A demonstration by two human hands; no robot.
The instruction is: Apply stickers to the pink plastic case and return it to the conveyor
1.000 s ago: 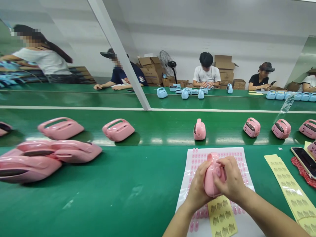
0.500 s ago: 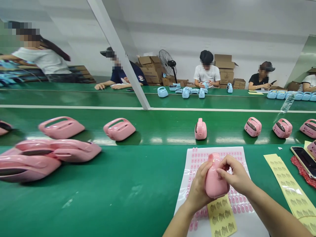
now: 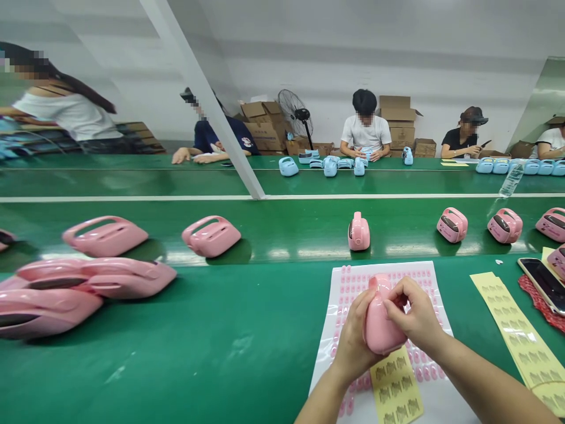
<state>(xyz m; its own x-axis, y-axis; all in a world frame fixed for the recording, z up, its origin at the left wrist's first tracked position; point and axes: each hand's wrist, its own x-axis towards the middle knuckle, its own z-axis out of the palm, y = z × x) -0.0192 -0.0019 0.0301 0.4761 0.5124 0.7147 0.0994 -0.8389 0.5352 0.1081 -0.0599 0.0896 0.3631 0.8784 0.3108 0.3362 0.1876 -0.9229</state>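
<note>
My left hand (image 3: 355, 335) is wrapped around the left side of a glossy pink plastic case with a handle (image 3: 382, 331), held up on end. Against the case's near face press the pinched thumb and fingers of my right hand (image 3: 417, 311); anything small between those fingertips is hidden. Below both hands lies a white sheet of pink oval stickers (image 3: 448, 406). A yellow label sheet (image 3: 397, 391) with dark print rests on top of it, partly under the case.
Pink cases (image 3: 212, 237) stand spaced along the green belt; more are clustered at the left (image 3: 48, 309). Yellow label strips (image 3: 512, 330) and a phone (image 3: 542, 282) lie at the right. Across the belt, people sit by blue cases (image 3: 330, 166); a slanted white post (image 3: 207, 106) rises there.
The view has shifted slightly. Both hands keep almost the same hold on the pink case, with the right fingertips still at its face. The co-worker opposite has lowered a blue case a little.
</note>
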